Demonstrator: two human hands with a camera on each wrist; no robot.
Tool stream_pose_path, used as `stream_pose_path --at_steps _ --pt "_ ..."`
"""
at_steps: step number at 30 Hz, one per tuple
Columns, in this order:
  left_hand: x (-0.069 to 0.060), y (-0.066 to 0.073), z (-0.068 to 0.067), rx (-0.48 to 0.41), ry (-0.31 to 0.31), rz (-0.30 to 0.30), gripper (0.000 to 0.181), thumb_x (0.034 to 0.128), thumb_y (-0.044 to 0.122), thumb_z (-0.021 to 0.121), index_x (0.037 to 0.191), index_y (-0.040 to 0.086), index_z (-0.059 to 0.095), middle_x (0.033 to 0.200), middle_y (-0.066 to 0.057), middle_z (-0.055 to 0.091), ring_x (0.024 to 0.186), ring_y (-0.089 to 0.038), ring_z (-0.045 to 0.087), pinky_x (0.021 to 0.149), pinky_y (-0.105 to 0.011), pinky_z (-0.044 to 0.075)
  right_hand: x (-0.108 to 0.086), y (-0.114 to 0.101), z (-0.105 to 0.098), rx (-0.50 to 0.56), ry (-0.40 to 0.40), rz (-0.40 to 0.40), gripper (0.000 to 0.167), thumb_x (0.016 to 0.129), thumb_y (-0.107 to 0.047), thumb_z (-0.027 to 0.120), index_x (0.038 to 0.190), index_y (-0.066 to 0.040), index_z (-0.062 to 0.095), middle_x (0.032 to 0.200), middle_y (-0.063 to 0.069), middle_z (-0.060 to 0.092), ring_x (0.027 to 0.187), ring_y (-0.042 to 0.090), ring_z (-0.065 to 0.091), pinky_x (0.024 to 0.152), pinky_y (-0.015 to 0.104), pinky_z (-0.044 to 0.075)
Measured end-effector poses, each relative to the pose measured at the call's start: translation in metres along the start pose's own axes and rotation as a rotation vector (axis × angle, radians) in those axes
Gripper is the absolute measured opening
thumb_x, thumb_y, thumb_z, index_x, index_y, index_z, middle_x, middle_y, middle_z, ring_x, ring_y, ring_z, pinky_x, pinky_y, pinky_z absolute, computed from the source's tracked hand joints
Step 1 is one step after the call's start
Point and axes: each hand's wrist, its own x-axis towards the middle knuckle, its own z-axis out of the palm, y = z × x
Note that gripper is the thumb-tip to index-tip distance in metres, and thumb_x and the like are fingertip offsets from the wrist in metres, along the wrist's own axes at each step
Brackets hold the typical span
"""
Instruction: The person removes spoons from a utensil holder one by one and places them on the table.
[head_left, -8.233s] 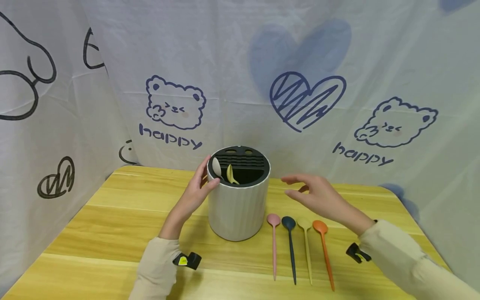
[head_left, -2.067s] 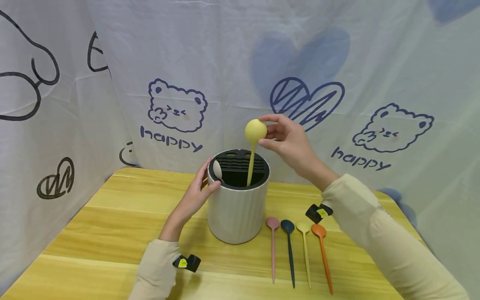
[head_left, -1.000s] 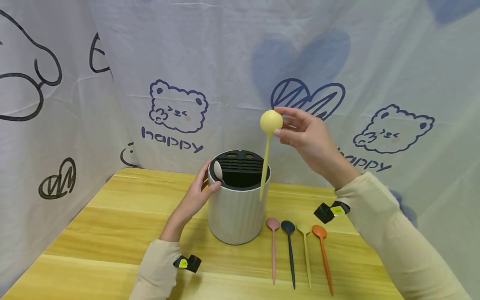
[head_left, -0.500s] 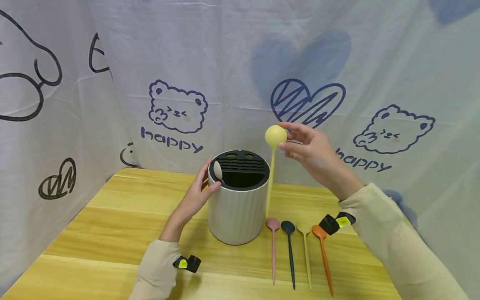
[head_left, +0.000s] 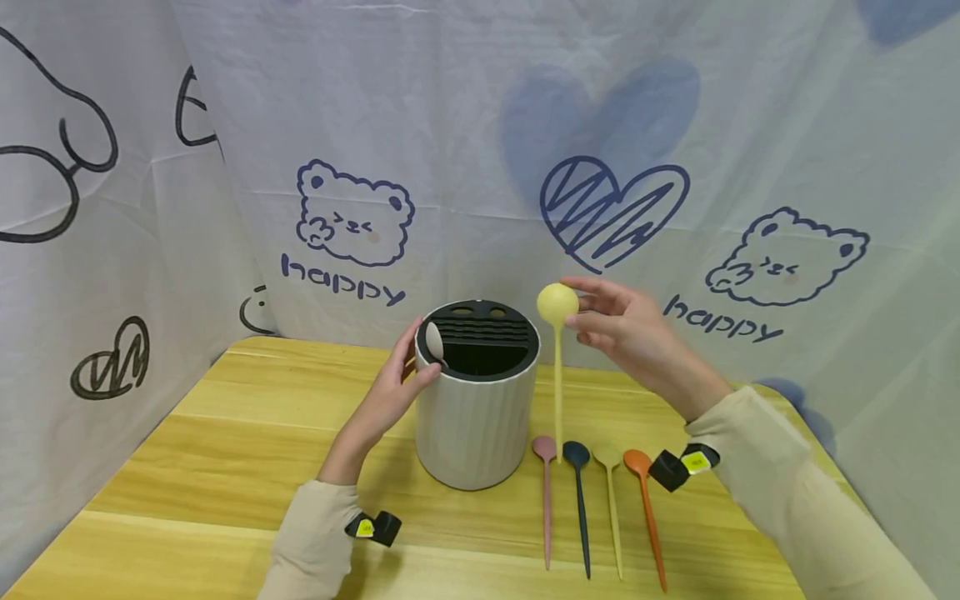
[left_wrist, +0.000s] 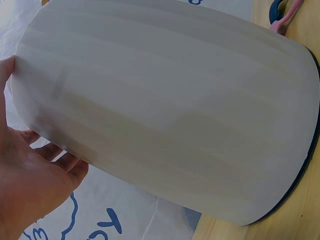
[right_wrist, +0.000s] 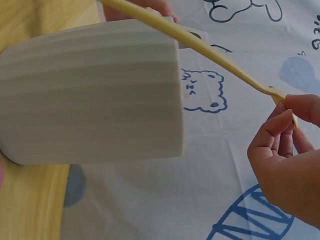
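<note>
One yellow spoon (head_left: pixel 557 305) is clear of the holder (head_left: pixel 472 429) and hangs head up just beside it, pinched at the head between the thumb and fingers of the right hand (head_left: pixel 626 325). Moments ago its handle stood inside the opening; since then I have watched it swing out and come down, and in my head view the tip now falls between the heads of a pink spoon (head_left: pixel 545 448) and a dark blue spoon (head_left: pixel 576 454) (tip touching or not, I cannot tell). I read that as the lifting-out being done, leaving a white spoon (head_left: pixel 434 341) as the only one I can see in the holder. The left hand (head_left: pixel 393 375) has stayed clasped on the holder's side and rim, which I judge steadies it. Farther along the table (head_left: pixel 225 433) lie a straw-coloured spoon (head_left: pixel 607 456) and an orange spoon (head_left: pixel 638 462), heads toward the printed curtain (head_left: pixel 465 125).
</note>
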Motion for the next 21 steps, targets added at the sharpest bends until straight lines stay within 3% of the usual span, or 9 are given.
stream_pose_path --at_steps 15,21 --pt "0.000 0.000 -0.001 -0.003 -0.002 0.004 0.073 0.0946 0.024 0.053 0.155 0.010 0.014 0.158 -0.014 0.017 0.142 -0.033 0.021 0.114 -0.052 0.017 -0.008 0.023 -0.007 0.042 0.001 0.076 0.056 0.088 0.006 0.061 0.141 0.001 0.043 0.111 0.006 0.060 0.092 0.016 0.055 0.074 0.021 0.049" --pt "0.000 0.000 0.000 -0.004 -0.006 0.010 0.073 0.0949 0.024 0.053 0.155 0.011 0.014 0.158 -0.013 0.017 0.142 -0.032 0.021 0.114 -0.051 0.018 -0.012 0.030 -0.011 0.010 0.004 0.092 0.053 0.088 0.004 0.062 0.139 -0.002 0.047 0.110 0.004 0.061 0.092 0.016 0.055 0.073 0.021 0.049"
